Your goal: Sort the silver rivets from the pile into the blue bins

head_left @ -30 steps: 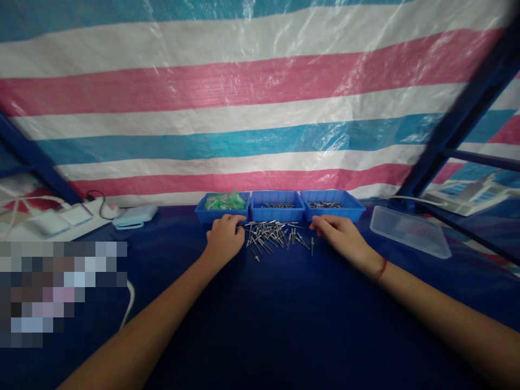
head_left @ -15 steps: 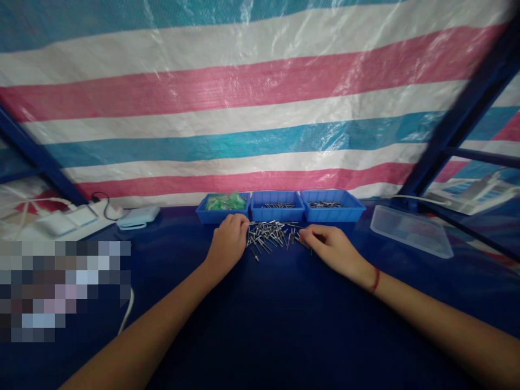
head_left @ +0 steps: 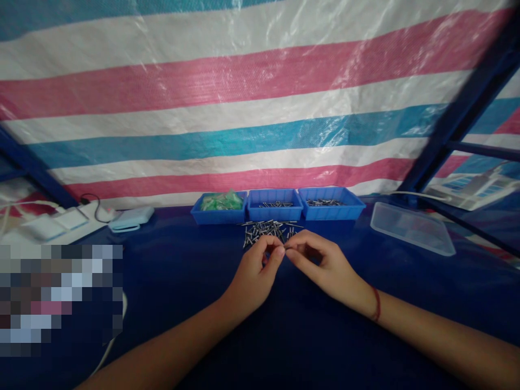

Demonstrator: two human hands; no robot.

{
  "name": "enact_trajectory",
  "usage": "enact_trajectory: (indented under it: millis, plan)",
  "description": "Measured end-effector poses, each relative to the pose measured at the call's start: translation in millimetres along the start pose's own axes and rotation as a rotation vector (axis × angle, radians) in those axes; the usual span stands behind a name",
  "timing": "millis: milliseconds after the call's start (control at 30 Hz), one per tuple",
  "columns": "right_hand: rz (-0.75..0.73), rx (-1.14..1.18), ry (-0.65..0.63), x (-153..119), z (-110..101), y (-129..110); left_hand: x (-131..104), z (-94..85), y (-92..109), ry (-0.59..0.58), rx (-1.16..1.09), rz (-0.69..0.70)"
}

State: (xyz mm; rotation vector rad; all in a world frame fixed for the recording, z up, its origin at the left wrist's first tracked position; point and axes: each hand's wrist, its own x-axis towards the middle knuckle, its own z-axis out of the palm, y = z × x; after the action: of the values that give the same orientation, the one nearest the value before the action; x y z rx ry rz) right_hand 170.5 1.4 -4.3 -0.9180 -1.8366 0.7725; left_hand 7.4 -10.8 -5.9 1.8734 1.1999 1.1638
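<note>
My left hand (head_left: 262, 268) and my right hand (head_left: 319, 262) meet fingertip to fingertip just in front of a pile of metal blind rivets (head_left: 260, 232). Thumb and forefinger are pinched on each hand. A tiny dark piece shows between the fingertips, too small to make out. Part of the rivet pile is hidden behind the hands. Behind it stand three blue bins in a row: the left bin (head_left: 219, 218) holds a green plastic bag (head_left: 221, 201), while the middle bin (head_left: 275, 214) and the right bin (head_left: 332, 212) contain loose rivets.
A clear plastic lid (head_left: 412, 227) lies on the blue table (head_left: 317, 346) at the right, near a white device (head_left: 475, 189). To the left are a power strip (head_left: 77, 222) with plugs and a light blue case (head_left: 130, 219). A striped sheet (head_left: 244, 119) hangs behind.
Both hands have come away from the rivet pile toward me, the left one moving right, and their fingertips now meet. The view has shifted slightly.
</note>
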Motion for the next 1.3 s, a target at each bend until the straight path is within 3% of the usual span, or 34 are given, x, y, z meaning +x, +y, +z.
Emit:
enact_trajectory:
  millis: [500,667,867,933,1100,1167,1300]
  plan:
    - [-0.021,-0.011,0.080,1.0,-4.0,-3.5,-1.8,-0.3,5.2,0.007,0.045,0.023]
    - [-0.019,-0.021,0.033,2.3,-6.1,-0.5,-0.5,-2.5,4.9,0.115,0.096,0.077]
    - [0.027,0.051,-0.103,6.9,-6.2,-0.5,-1.9,-3.8,4.0,0.142,0.143,0.191]
    - [0.087,0.080,0.002,13.0,-11.7,5.3,-0.9,-4.7,2.2,0.183,0.174,0.265]
    - [0.345,0.149,0.542,36.1,-45.4,33.1,8.4,-15.7,-0.9,0.164,0.337,0.352]
    - [0.469,0.163,0.597,42.6,-58.1,41.7,13.0,-23.7,-0.6,0.110,0.489,0.368]
    - [0.590,0.210,0.563,45.0,-64.6,46.4,18.5,-39.4,1.1,-0.098,0.788,0.323]
